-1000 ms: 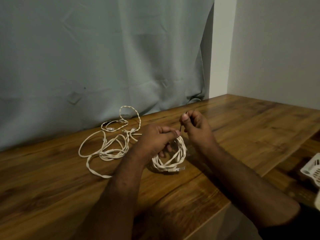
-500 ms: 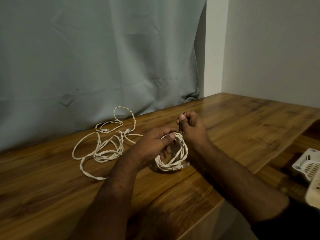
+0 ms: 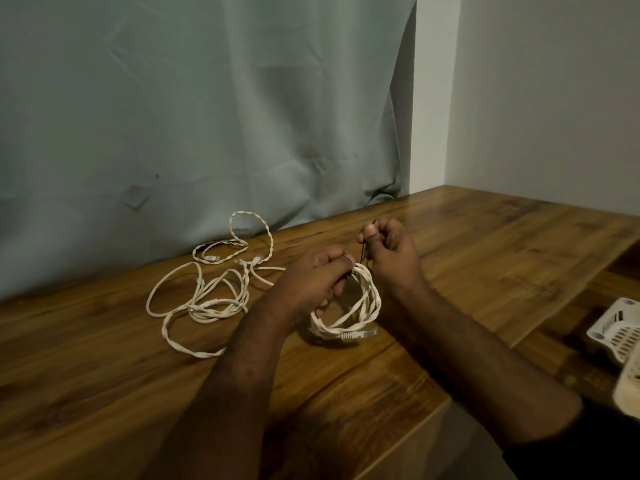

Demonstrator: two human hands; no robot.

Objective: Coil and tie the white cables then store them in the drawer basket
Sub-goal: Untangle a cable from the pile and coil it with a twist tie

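Observation:
A coiled white cable [image 3: 360, 313] with a clear plug at its near end stands on edge on the wooden table [image 3: 485, 265]. My left hand [image 3: 311, 282] grips the coil at its top, thumb over the strands. My right hand [image 3: 388, 252] pinches a thin dark tie [image 3: 362, 258] that runs down to the coil's top. Left of my hands lies a loose tangle of white cables [image 3: 211, 292], partly twisted. A white perforated drawer basket [image 3: 620, 334] shows at the right edge, below the table top.
A grey-green curtain [image 3: 207, 116] hangs behind the table, and a white wall [image 3: 536, 98] closes the right side. The table's front edge [image 3: 408, 431] runs diagonally under my right forearm.
My right hand has drawn the dark tie slightly upward and closer to the coil's top. The coil stays in my left hand; the camera view shifted a little.

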